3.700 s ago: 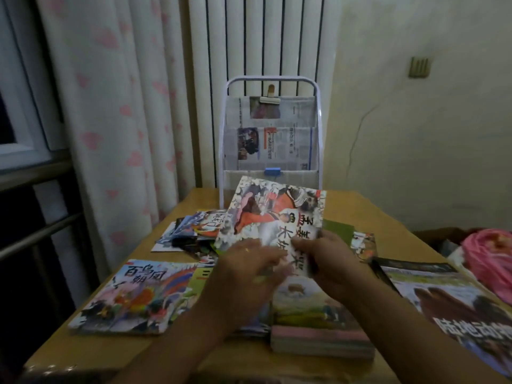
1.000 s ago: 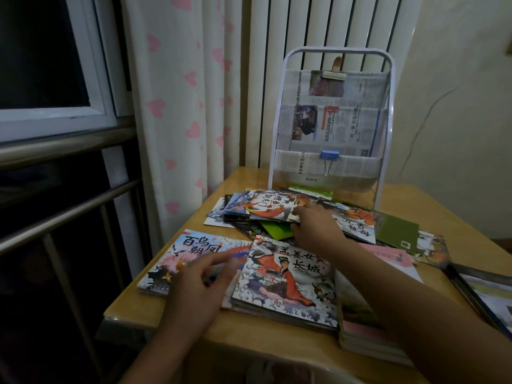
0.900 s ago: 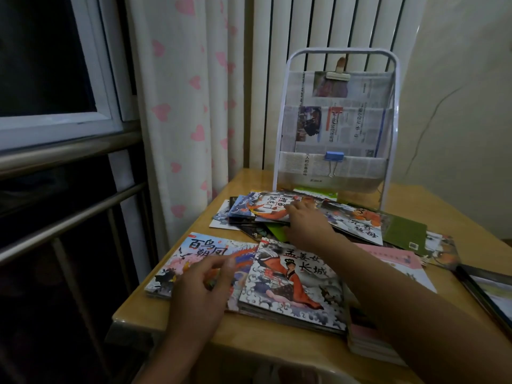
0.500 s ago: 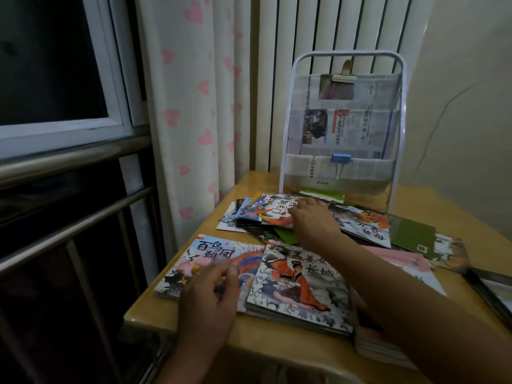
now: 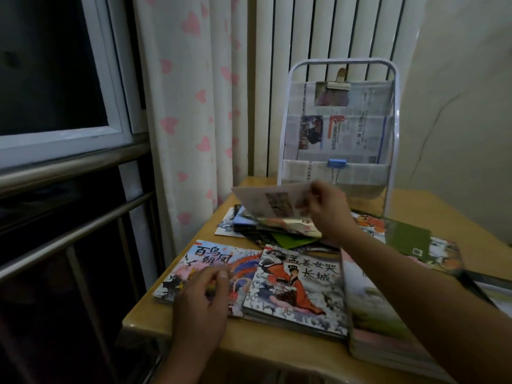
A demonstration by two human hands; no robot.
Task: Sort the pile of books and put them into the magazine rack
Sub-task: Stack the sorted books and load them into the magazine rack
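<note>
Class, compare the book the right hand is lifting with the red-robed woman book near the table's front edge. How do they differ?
The lifted book is tilted up, pinched by the right hand; the red-robed woman book lies flat, untouched. The lifted book shows a pale side; the other shows its colourful cover. Both are thin picture books.

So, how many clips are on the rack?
2: a pale clip at the top centre of the rack, and a blue binder clip on the lower pocket. Others may be hidden.

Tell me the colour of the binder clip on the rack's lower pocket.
Blue binder clip, seen in the head view.
</note>
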